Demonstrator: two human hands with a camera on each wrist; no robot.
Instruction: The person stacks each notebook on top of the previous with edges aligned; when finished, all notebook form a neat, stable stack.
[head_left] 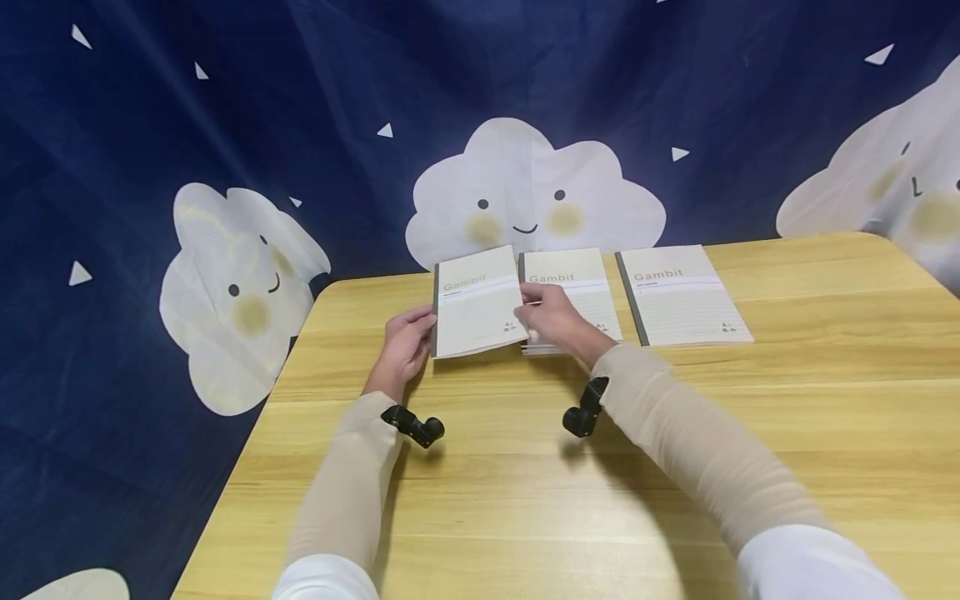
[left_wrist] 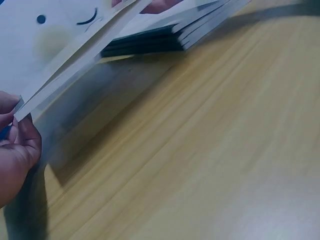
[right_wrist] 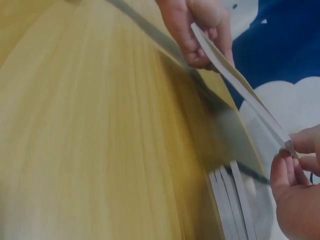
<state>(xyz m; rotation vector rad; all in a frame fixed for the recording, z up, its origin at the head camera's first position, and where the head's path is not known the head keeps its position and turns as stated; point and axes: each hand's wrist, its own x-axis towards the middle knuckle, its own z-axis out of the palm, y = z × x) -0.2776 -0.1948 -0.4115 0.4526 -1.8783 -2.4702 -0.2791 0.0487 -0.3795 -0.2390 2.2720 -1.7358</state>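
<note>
A cream notebook [head_left: 480,312] with a dark spine and the word "Gambit" is held tilted above the table. My left hand [head_left: 407,343] pinches its spine side, thumb and fingers on either face in the left wrist view. On the opposite edge my right hand [head_left: 553,315] pinches it between thumb and fingers, as the right wrist view shows. Just right of it lies a stack of similar notebooks [head_left: 573,265], partly covered by my right hand. The stack's layered page edges [right_wrist: 232,205] show in the right wrist view.
Farther right another Gambit notebook [head_left: 686,296] lies flat. All this is near the back edge of a wooden table [head_left: 480,500]. Behind the table hangs a dark blue cloth [head_left: 360,67] printed with smiling clouds. A small black camera [head_left: 416,427] sits on each wrist.
</note>
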